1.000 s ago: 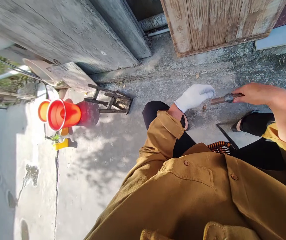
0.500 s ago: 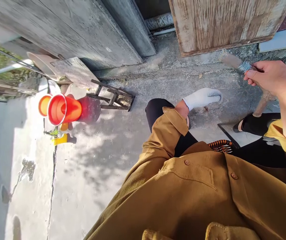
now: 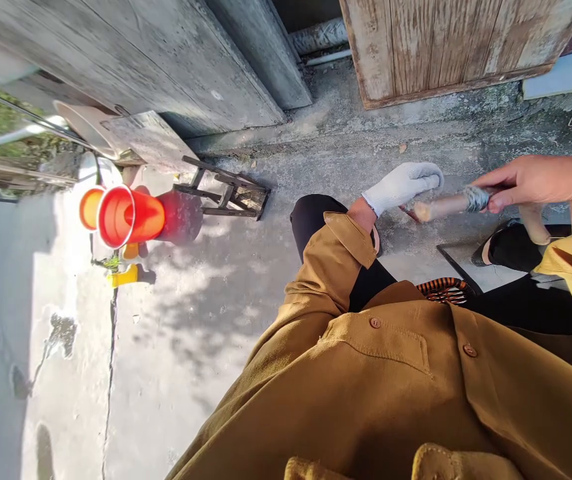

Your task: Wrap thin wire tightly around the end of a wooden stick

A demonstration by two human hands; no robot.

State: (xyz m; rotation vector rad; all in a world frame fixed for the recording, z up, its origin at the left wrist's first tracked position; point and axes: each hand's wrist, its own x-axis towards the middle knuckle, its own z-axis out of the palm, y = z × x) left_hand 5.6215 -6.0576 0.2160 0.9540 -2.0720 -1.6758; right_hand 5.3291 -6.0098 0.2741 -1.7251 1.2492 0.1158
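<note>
My left hand (image 3: 403, 187), in a white knit glove, is closed with its fingers curled, low over the concrete. What it holds, if anything, is hidden; a thin reddish-brown piece peeks out just beneath it. In my bare right hand (image 3: 531, 187) is a wooden stick (image 3: 441, 207) bound with silvery wire (image 3: 477, 199) near my fingers. The stick's pale, blunt end points left and comes close below the glove. Another wooden length (image 3: 535, 223) shows under my right hand; whether it joins the stick is hidden.
A weathered brown wooden panel (image 3: 461, 53) and grey boards (image 3: 131, 60) stand ahead. At the left are a small dark wooden stool (image 3: 226, 193), an orange-red bucket (image 3: 143, 217) and a yellow object (image 3: 125, 276). An orange-and-black coiled item (image 3: 441, 288) lies between my legs.
My right hand has come down, swinging the stick's end left and down toward the glove. My gloved left hand has risen slightly, its fingers still curled.
</note>
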